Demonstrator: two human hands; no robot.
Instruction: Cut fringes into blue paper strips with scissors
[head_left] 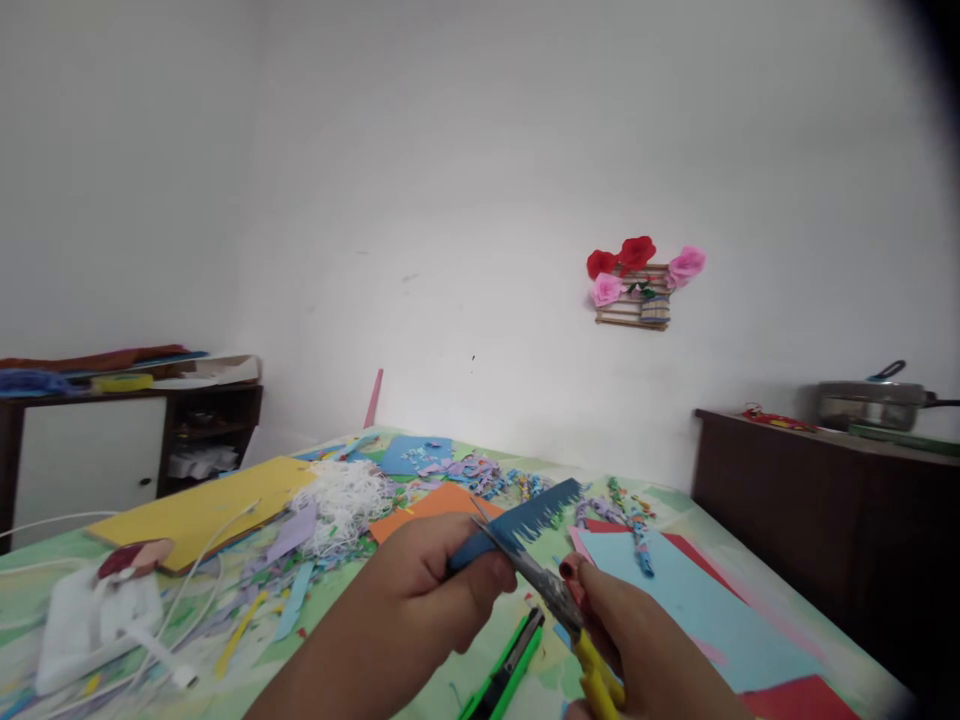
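Note:
Pinched between thumb and fingers of my left hand (435, 580) is a blue paper strip (536, 515), its lower edge cut into a jagged fringe. My right hand (637, 630) grips a pair of scissors (551, 590) with yellow handles and worn, stained blades. The blades are parted and lie across the strip close to my left fingertips. Below my hands a green utility knife (510, 665) rests on the table. Past the strip lies an orange paper sheet (427, 508), partly hidden by my left hand.
Shredded white paper (345, 505) and coloured scraps litter the patterned table (780, 560). Yellow sheets (225, 505) lie left, near a white power strip (97, 625) with cables. Light blue paper (697, 600) over red sheets lies right. A dark cabinet (825, 510) stands beside the table.

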